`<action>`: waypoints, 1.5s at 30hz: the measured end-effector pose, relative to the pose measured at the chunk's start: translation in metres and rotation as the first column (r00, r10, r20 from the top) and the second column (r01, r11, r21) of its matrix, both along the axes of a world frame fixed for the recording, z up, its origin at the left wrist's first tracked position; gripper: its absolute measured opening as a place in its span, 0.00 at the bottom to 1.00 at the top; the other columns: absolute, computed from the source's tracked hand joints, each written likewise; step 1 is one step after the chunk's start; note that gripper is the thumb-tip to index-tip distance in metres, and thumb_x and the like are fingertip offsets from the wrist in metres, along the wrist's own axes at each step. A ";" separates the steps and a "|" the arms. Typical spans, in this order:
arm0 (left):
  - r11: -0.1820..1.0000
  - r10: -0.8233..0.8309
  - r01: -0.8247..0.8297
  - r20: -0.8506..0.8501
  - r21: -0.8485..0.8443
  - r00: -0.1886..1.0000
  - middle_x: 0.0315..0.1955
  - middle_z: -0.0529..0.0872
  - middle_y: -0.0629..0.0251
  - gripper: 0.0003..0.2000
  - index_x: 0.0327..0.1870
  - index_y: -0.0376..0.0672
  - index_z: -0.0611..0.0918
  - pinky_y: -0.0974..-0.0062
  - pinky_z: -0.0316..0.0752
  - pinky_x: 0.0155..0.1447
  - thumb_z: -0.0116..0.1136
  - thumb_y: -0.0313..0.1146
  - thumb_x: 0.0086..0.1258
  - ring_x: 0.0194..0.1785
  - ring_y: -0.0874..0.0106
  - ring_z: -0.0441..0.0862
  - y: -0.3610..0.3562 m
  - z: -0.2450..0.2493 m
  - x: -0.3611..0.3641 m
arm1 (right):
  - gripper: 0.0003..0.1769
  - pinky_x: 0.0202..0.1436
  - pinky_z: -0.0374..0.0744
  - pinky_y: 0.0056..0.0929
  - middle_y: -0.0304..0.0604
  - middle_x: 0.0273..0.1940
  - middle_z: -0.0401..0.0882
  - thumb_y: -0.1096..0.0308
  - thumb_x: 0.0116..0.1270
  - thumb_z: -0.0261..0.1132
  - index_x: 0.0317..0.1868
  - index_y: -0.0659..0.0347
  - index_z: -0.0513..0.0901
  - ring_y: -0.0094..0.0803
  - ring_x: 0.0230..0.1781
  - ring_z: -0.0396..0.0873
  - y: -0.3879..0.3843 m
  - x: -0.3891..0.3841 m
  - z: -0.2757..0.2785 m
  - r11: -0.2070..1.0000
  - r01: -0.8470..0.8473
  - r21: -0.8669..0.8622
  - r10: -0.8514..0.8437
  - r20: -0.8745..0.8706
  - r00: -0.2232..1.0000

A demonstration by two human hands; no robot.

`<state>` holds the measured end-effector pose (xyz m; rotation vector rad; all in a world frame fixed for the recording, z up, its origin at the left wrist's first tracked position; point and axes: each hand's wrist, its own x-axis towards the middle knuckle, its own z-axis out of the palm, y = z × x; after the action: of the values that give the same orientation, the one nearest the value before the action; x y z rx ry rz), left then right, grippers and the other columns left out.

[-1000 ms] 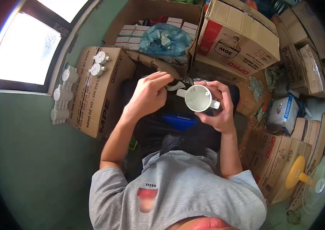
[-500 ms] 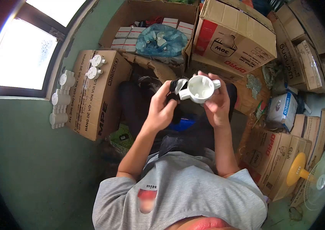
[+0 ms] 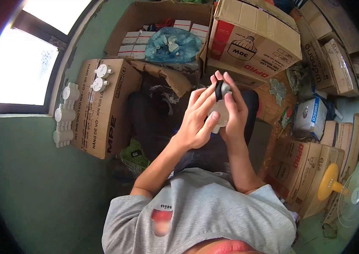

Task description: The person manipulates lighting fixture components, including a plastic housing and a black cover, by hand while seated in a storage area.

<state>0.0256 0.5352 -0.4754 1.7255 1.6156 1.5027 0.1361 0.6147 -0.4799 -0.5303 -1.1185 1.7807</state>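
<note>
A round white conduit junction box (image 3: pixel 218 115) is held between my two hands above my lap, its flat round face showing and a short stub at the lower end. My left hand (image 3: pixel 197 117) is closed against it from the left, with the thumb lying across the face. My right hand (image 3: pixel 235 113) grips it from the right, thumb and fingers bent around its edge. At the upper end, between the fingers, a black band (image 3: pixel 219 89) sits beside a pale rounded part; fingers hide what it is exactly.
Several similar white junction boxes (image 3: pixel 64 114) stand along the left edge of a cardboard carton (image 3: pixel 103 110), with two more on it. A blue plastic bag (image 3: pixel 190 48) of white parts lies in an open carton ahead. A yellow fan (image 3: pixel 331 182) stands right.
The junction box has turned from showing its open hollow to showing its flat face. My left hand has moved right onto it, and both hands are now close together.
</note>
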 end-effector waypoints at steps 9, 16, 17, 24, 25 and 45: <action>0.993 -0.054 0.069 0.143 -0.100 0.988 0.51 0.88 0.50 0.13 0.56 0.28 0.83 0.62 0.78 0.58 0.62 0.29 0.79 0.50 0.55 0.83 -0.019 -0.018 -0.015 | 0.33 0.86 0.59 0.70 0.64 0.83 0.61 0.57 0.83 0.57 0.81 0.68 0.66 0.56 0.87 0.57 0.028 0.009 -0.016 0.980 0.067 -0.186 -0.119 -0.286 0.951; 0.999 0.009 -0.019 0.335 0.026 0.942 0.61 0.86 0.50 0.18 0.66 0.31 0.82 0.65 0.74 0.68 0.56 0.29 0.81 0.61 0.60 0.83 -0.009 0.008 -0.015 | 0.30 0.86 0.65 0.54 0.66 0.78 0.71 0.61 0.83 0.57 0.77 0.71 0.71 0.55 0.83 0.67 0.029 0.016 0.001 0.972 -0.221 -0.074 0.205 -0.174 0.963; 0.998 0.002 -0.013 0.212 0.054 0.977 0.63 0.84 0.46 0.19 0.67 0.29 0.81 0.63 0.74 0.70 0.56 0.29 0.79 0.64 0.55 0.82 -0.008 0.012 -0.011 | 0.29 0.85 0.66 0.55 0.67 0.77 0.71 0.62 0.84 0.56 0.77 0.71 0.71 0.54 0.82 0.68 0.024 0.009 -0.004 0.973 -0.213 -0.088 0.190 -0.217 0.958; 0.995 0.038 -0.052 0.144 0.088 0.989 0.60 0.87 0.45 0.20 0.62 0.31 0.85 0.64 0.82 0.64 0.68 0.21 0.68 0.59 0.53 0.89 -0.017 0.008 0.011 | 0.24 0.83 0.69 0.66 0.66 0.68 0.81 0.69 0.83 0.53 0.75 0.67 0.73 0.57 0.80 0.70 0.033 0.008 -0.025 0.985 -0.163 -0.059 0.116 -0.471 0.874; 0.995 0.049 -0.059 0.122 0.084 0.991 0.56 0.90 0.48 0.17 0.57 0.34 0.88 0.67 0.85 0.59 0.69 0.19 0.65 0.54 0.57 0.92 -0.019 0.007 0.004 | 0.23 0.82 0.71 0.66 0.65 0.66 0.83 0.69 0.84 0.53 0.75 0.66 0.73 0.58 0.80 0.70 0.035 0.011 -0.032 0.984 -0.174 -0.044 0.131 -0.492 0.861; 1.000 0.004 -0.004 0.004 0.011 1.000 0.65 0.83 0.39 0.19 0.61 0.28 0.83 0.56 0.74 0.69 0.51 0.34 0.79 0.62 0.44 0.81 0.004 -0.002 -0.026 | 0.40 0.63 0.77 0.29 0.39 0.62 0.78 0.54 0.80 0.70 0.81 0.68 0.66 0.26 0.61 0.77 -0.021 0.007 -0.021 0.975 -0.216 0.054 0.203 0.188 0.961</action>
<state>-0.0002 0.5393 -0.4770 1.7259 1.6121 1.5187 0.1428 0.5938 -0.5014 -0.5547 -1.4063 1.8916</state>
